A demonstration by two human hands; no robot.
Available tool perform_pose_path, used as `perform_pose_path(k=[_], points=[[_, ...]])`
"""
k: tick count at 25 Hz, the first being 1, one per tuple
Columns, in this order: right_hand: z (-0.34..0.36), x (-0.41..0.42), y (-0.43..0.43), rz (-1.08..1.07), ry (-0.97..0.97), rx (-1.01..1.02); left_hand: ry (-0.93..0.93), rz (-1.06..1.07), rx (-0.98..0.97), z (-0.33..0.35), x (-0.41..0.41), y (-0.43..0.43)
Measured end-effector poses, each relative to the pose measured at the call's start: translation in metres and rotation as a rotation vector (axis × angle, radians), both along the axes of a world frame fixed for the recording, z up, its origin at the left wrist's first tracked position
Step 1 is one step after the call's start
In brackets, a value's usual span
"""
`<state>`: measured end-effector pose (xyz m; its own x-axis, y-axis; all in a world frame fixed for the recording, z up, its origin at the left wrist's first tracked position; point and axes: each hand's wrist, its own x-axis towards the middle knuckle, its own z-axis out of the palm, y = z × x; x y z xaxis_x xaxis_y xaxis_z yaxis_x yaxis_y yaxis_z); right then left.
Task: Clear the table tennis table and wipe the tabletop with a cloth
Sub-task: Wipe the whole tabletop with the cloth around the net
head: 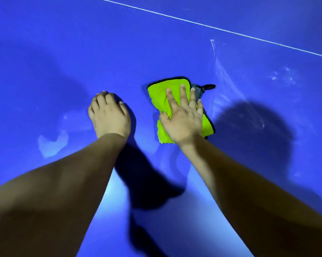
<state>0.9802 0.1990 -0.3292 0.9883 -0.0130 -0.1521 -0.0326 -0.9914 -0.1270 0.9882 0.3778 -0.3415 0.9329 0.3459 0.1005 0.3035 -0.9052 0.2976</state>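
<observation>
A blue table tennis tabletop (pixel 82 52) fills the head view. A bright green cloth (pixel 159 93) with a dark edge and a small black loop lies folded on it, right of centre. My right hand (pixel 182 117) presses flat on the cloth, fingers spread, thumb pinching a fold at its left side. My left hand (pixel 109 115) rests on the bare tabletop to the left of the cloth, fingers curled down, holding nothing.
A thin white line (pixel 212 27) crosses the far part of the table. Whitish dusty streaks (pixel 225 84) and smudges (pixel 282 76) lie to the right of the cloth. A pale patch (pixel 52 143) sits at the near left.
</observation>
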Motion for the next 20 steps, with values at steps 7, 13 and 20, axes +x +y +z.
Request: perform_pose_path(k=[7,13,20], points=[[-0.001,-0.135,0.033,0.018,0.022,-0.037,-0.264,-0.138,-0.208,0.022,-0.049,0.002],[0.000,-0.239,0.058,0.068,-0.016,-0.050,-0.270,-0.187,-0.270,0.028,-0.143,0.039],[0.014,-0.331,0.045,0.217,0.040,-0.030,-0.066,-0.151,-0.250,0.031,-0.223,0.030]])
